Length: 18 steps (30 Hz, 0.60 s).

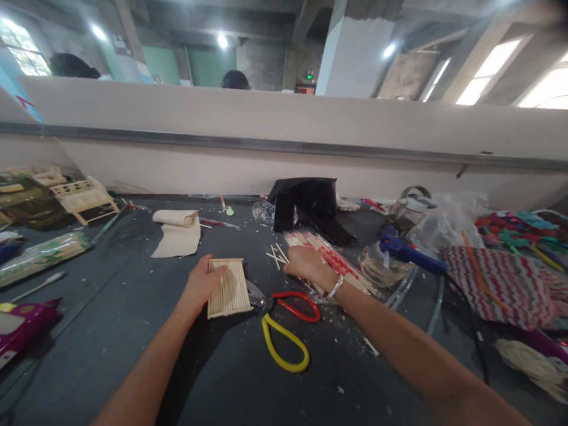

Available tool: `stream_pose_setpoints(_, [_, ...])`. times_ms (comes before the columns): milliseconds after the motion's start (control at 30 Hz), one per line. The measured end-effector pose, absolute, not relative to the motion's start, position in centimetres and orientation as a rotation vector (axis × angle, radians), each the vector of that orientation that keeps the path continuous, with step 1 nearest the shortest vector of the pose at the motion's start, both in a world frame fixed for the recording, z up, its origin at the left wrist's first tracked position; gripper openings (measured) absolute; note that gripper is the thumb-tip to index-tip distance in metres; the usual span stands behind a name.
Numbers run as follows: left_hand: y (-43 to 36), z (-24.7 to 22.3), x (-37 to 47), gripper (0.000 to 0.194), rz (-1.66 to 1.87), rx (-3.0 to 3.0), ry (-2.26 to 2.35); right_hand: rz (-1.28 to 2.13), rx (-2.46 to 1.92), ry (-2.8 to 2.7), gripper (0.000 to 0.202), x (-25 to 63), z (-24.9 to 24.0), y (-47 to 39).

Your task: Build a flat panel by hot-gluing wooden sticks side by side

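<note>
Stick panel held steady, fingers among loose pieces

Take the stick panel (pixel 229 288) as the clock's centre, with twelve toward the back partition (pixel 284 118). It lies on the dark tabletop (pixel 133 331), and the left hand (pixel 206 283) grips its edge at nine o'clock, thumb over the upper face. That hold should serve well if the thumb presses lightly: the thin sticks could flex or part under a hard pinch.

At about two o'clock are short loose sticks (pixel 277 256). Further round, between two and three, the right hand (pixel 310 266) is curled over the near end of a red-and-white packet (pixel 339 260), fingertips close to those pieces. Whether it pinches a stick I cannot tell. Picking up one piece at a time, by its middle, would suit best.

Cutters (pixel 267 304) lie at four o'clock, their tip just beside the panel; sliding them outward would guard that edge against a knock. The blue glue gun (pixel 402 248) sits well apart, near three o'clock. The right forearm would do best to stay clear of it.
</note>
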<state>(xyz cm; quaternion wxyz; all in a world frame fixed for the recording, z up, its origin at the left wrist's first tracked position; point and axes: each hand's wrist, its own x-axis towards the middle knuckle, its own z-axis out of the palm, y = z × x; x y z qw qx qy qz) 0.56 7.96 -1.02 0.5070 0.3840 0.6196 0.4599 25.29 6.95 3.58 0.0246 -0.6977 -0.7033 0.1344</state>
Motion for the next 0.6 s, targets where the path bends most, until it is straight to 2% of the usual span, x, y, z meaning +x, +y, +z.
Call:
stream_pose_setpoints(100, [7.9, -0.8, 0.5, 0.07, 1.054, 1.051, 1.584, 0.517, -2.088, -2.114, 0.013, 25.9, 3.4, 6.2])
stream_pose_setpoints(333, [7.4, 0.2, 0.7, 0.065, 0.907, 1.254, 1.567, 0.721, -1.795, -1.903, 0.016, 25.4, 3.8, 3.1])
stream_pose_setpoints(467, [7.7, 0.5, -0.2, 0.063, 0.783, 1.451, 1.706, 0.901, -1.588, -1.814, 0.02, 24.0, 4.0, 2.0])
stream_pose_setpoints(600, [7.1, 1.8, -0.7, 0.061, 0.677, 1.678, 1.968, 0.938, -1.454, -1.736, 0.016, 23.1, 3.0, 1.6])
